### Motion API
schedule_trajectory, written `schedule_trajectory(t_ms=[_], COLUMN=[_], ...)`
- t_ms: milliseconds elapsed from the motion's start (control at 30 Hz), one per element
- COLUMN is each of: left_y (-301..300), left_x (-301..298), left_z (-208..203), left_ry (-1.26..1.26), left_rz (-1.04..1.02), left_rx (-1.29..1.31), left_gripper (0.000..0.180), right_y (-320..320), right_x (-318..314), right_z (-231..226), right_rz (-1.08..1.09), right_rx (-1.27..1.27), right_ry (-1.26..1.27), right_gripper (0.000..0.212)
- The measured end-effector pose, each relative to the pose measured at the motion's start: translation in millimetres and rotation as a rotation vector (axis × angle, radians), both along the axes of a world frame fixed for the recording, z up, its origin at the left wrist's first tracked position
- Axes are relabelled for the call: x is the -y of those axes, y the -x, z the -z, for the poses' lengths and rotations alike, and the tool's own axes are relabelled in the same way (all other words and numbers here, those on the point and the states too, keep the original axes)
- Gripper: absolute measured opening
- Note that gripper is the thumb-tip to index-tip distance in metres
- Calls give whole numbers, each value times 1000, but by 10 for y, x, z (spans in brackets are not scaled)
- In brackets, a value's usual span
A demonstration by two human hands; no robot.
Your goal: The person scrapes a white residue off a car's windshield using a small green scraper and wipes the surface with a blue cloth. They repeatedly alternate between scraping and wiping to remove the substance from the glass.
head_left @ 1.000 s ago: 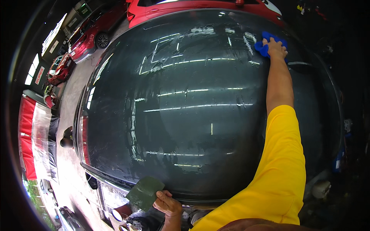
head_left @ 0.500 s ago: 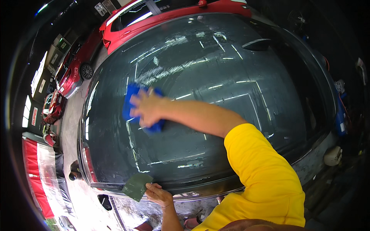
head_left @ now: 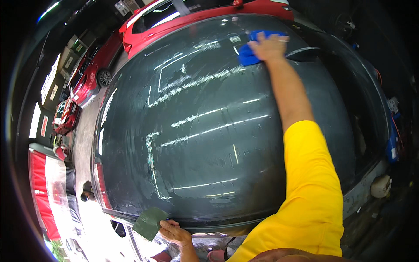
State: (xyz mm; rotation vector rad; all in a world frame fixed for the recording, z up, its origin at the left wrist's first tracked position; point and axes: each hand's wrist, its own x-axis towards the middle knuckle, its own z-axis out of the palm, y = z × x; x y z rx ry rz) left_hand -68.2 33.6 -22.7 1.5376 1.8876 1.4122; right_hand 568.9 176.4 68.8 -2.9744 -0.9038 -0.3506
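Under my right hand point(head_left: 270, 47) a bright blue cloth point(head_left: 248, 55) lies bunched against the wet dark car roof point(head_left: 209, 161). The fingers are spread over it and press it down, near the far edge and just left of the fin antenna point(head_left: 304, 51). My left hand point(head_left: 175, 233) is at the near edge of the roof, pinching a thin grey-green sheet point(head_left: 150, 222) by its right edge, between thumb and fingers. The sheet hangs out to the left, partly over the roof's edge. Wet streaks and ceiling light reflections cover the roof.
A red car point(head_left: 192, 22) stands close behind the far side. More red cars point(head_left: 91, 72) are parked to the left along the pale floor point(head_left: 89, 126). A whitish container point(head_left: 381, 186) and a blue object point(head_left: 392, 146) stand at the right. A red and clear curtain point(head_left: 41, 187) hangs at the left.
My right hand has swept the blue cloth from the left middle of the roof to the far right, beside the antenna. The left hand still holds the sheet, slightly lower.
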Motion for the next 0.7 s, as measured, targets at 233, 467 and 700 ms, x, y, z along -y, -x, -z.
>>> schedule_trajectory(t_ms=[233,467,700], left_y=[20,-100,-200], left_x=[1,40,-73], left_z=[64,-73,-117], left_ry=[-25,8,20], left_rz=[3,-5,70], left_rx=[-64,-78,-77], left_gripper=[53,51,48], right_y=[-1002,-94,2374], right_x=[312,197,-37], right_z=[376,185,110], right_rz=[111,-162,-842], right_rx=[-161,-142,2], right_ry=[-36,-100,-257], right_gripper=[67,65,51])
